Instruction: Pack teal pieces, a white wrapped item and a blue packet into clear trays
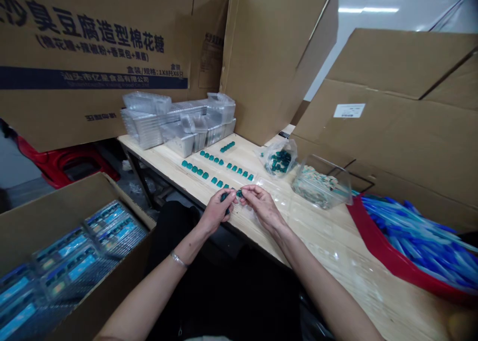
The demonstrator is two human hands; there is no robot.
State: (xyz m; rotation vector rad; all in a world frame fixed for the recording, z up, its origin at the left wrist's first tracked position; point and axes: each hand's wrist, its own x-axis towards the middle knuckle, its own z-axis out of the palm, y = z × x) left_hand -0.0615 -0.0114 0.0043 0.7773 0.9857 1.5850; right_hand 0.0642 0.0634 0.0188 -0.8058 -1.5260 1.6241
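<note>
My left hand (215, 212) is closed at the table's front edge, with dark green pieces showing between its fingers. Just beside it, my right hand (264, 207) pinches a small green block (239, 193) against the left fingertips. Similar green blocks lie in short rows: a near row (194, 169), a second row (212, 157), a right-hand row (239, 171) and a small group (227, 146) farther back. More blocks fill a clear plastic bag (281, 161). Fingers partly hide the nearest blocks.
Stacked clear plastic trays (179, 122) stand at the back left. A clear tub (321, 184) of pale pieces sits on the right, near a red basin (377, 246) of blue plastic packets. Cardboard boxes (269, 57) wall the back. An open carton (127, 204) with packed trays stands lower left.
</note>
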